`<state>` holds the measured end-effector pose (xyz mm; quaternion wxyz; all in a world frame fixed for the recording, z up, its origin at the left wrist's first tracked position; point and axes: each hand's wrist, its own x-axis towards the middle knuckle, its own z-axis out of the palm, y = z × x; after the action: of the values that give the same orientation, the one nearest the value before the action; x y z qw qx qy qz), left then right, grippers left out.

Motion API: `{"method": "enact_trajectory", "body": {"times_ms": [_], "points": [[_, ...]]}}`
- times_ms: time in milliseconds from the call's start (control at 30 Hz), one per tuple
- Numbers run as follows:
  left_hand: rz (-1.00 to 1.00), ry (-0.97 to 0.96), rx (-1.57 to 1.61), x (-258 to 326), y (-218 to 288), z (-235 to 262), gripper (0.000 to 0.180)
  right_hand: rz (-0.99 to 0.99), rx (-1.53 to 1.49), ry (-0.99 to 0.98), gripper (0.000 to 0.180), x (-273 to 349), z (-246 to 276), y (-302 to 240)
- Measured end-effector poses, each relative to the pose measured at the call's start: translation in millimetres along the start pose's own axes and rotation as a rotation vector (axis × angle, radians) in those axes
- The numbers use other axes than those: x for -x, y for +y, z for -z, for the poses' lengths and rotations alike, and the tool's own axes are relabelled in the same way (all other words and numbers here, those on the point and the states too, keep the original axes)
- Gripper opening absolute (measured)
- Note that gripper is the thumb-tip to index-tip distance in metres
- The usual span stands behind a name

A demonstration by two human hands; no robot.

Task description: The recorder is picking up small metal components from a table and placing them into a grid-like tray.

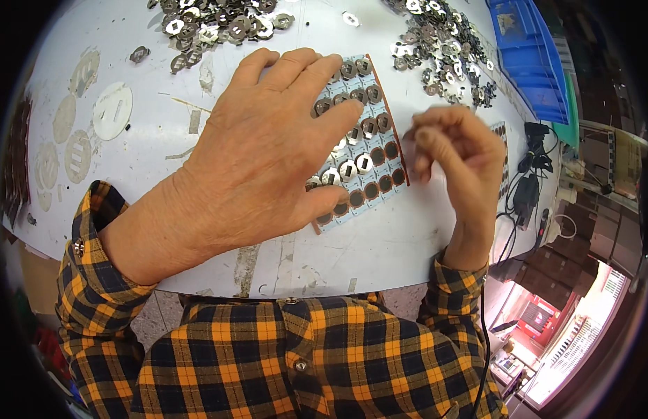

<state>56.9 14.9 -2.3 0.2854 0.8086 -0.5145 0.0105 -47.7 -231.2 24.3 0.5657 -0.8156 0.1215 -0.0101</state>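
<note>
A light-blue panel with brown edges (pixel 393 133) lies tilted on the white table. Rows of small round metal clips (pixel 364 163) sit on its upper and middle part, while bare dark round pads (pixel 370 190) show along the lower rows. Spread over the panel's left side is my left hand (pixel 257 146), its thumb and forefinger well apart, hiding part of the rows. Just off the right edge hovers my right hand (pixel 453 146), fingers curled in and thumb pressed toward them. Whatever they may hold is hidden.
A heap of silvery round clips (pixel 233 28) lies at the far left, with a second heap of small metal pieces (pixel 446 56) at the far right. Beyond that stands a blue plastic bin (pixel 530 56). Black cables and an adapter (pixel 526 195) rest at the right edge.
</note>
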Motion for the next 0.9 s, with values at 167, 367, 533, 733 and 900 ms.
{"method": "enact_trajectory", "body": {"times_ms": [167,367,533,733,900], "points": [[0.012,-0.020,0.011,2,2,0,0.078,0.009,0.111,-0.048,0.012,19,-22,-8],[0.010,-0.017,-0.003,0,2,2,0.078,0.135,0.221,-0.079,0.014,20,-18,1],[0.026,-0.037,0.006,1,2,2,0.078,0.075,0.220,-0.013,0.012,22,-24,3],[0.041,-0.059,0.000,-2,7,6,0.079,0.117,0.245,-0.087,0.014,19,-23,-7],[0.043,-0.078,0.013,-2,7,10,0.080,0.166,0.185,-0.159,0.025,14,-15,4]]}}
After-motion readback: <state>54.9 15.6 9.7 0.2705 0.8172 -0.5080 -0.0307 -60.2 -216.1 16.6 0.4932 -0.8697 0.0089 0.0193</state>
